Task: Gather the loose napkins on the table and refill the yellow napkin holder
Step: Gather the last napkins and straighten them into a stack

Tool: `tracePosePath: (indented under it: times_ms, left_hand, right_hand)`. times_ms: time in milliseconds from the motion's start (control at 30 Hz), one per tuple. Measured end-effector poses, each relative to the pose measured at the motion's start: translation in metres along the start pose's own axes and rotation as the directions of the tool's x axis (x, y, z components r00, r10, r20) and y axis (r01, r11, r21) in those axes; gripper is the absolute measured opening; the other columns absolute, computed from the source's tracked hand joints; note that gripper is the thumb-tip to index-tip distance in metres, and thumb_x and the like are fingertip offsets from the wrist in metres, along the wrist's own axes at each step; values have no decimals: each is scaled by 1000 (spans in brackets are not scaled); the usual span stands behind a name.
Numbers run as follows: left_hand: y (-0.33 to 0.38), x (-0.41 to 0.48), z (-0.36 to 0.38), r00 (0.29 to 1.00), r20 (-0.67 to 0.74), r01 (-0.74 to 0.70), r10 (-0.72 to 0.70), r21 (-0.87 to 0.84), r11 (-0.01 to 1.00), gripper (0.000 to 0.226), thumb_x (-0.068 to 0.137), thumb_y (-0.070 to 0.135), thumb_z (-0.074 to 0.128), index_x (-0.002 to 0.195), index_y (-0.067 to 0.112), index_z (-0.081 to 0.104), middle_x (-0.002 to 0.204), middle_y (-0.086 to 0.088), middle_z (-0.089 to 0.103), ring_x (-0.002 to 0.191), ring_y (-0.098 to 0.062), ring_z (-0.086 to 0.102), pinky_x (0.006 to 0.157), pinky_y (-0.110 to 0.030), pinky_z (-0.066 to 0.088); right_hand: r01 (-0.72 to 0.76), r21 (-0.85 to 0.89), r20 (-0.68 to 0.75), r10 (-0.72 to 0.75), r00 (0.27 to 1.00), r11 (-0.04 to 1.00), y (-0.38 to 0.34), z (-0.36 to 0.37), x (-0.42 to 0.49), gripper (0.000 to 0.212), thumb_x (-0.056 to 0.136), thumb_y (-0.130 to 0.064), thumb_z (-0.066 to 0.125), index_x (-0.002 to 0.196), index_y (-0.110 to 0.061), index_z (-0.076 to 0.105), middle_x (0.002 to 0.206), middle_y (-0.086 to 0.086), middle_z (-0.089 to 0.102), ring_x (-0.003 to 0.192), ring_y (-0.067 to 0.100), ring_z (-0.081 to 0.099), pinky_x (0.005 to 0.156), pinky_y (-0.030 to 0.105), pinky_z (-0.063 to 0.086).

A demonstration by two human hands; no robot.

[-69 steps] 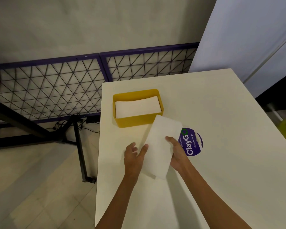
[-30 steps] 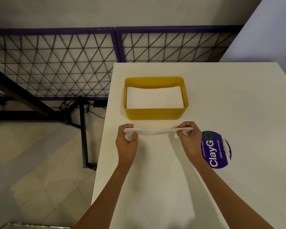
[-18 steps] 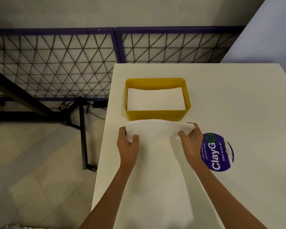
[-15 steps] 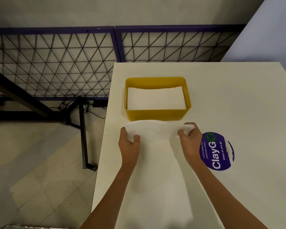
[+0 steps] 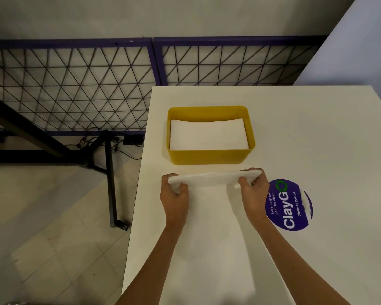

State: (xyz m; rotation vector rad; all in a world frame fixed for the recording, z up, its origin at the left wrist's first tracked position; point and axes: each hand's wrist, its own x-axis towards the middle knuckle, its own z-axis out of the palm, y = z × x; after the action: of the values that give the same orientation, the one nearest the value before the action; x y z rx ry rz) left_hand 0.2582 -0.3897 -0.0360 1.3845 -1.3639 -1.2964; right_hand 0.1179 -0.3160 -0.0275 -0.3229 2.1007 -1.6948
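A yellow napkin holder point(image 5: 210, 156) stands on the cream table point(image 5: 317, 133), with a flat stack of white napkins point(image 5: 208, 135) inside it. Just in front of the holder I hold a white napkin point(image 5: 211, 178) stretched out sideways above the tabletop. My left hand point(image 5: 174, 194) pinches its left end between thumb and fingers. My right hand point(image 5: 253, 190) pinches its right end the same way. The napkin lies nearly flat and edge-on to me, a short gap short of the holder's near wall.
A round purple ClayGo sticker point(image 5: 288, 204) is stuck on the table just right of my right hand. The table's left edge point(image 5: 139, 177) drops to a tiled floor with a black metal leg point(image 5: 110, 183). A purple lattice fence point(image 5: 75, 84) runs behind.
The napkin, held by both ends, has tipped from showing its face to lying almost flat and edge-on. Both hands stay just before the holder.
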Motion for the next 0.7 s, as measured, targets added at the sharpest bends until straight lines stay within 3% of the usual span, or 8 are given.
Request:
tracePosePath:
  times_ms: [133,267,333,400,533,600,700]
  left_hand:
    - [1,0,1,999,25,23,-23,9,1000,27,86,-6,49,106,11,49,87,8,56,80,-2,57,68,-3,47]
    - [2,1,0,998,30,45,-47,49,998,22,90,0,48,112,2,50,94,-4,57,85,-17,55,76,-20,47]
    - [3,2,-4,999,31,19,-21,74,997,14,90,1,48,102,8,53,85,2,56,80,-16,54,69,-11,46]
    - [7,1,-9,999,32,-22,19,90,996,15,90,1,50,95,15,54,82,9,56,77,-11,54,67,-6,45]
    - [26,-1,-21,998,10,-62,61,83,995,13,90,6,54,97,16,53,82,6,57,74,-10,53,66,-15,46]
    - [40,1,-26,995,-31,-92,94,46,995,21,88,7,58,103,19,48,82,4,60,72,-7,54,64,-14,46]
    - [68,12,-28,990,-71,-122,123,23,992,25,86,6,60,102,16,43,72,5,56,62,0,52,57,-9,43]
  right_hand:
    - [-8,-17,10,8,1000,1000,-5,1,-2,22,83,7,56,95,-11,50,81,-4,55,77,11,55,69,17,48]
    - [-7,-38,32,9,999,999,-6,-1,-2,17,87,3,54,87,-13,51,80,-3,55,74,6,54,71,18,46]
    - [17,-42,25,-16,1000,999,-6,-4,0,19,87,5,53,79,-12,51,75,-2,55,68,4,54,65,12,45]
    - [20,-62,22,-18,1000,998,-8,-10,0,12,88,2,53,84,-9,55,75,-2,57,68,5,54,61,8,47]
    - [41,-83,27,-39,999,996,-25,-21,1,13,88,-3,55,82,-15,55,70,5,54,64,14,49,60,18,45]
    - [68,-28,20,-67,998,997,-42,-23,3,17,86,1,57,93,-14,56,67,2,51,60,5,49,57,8,45]
    - [128,-40,20,-127,992,991,-69,-21,14,31,84,-2,61,106,-19,50,65,1,55,53,-3,53,60,7,45]
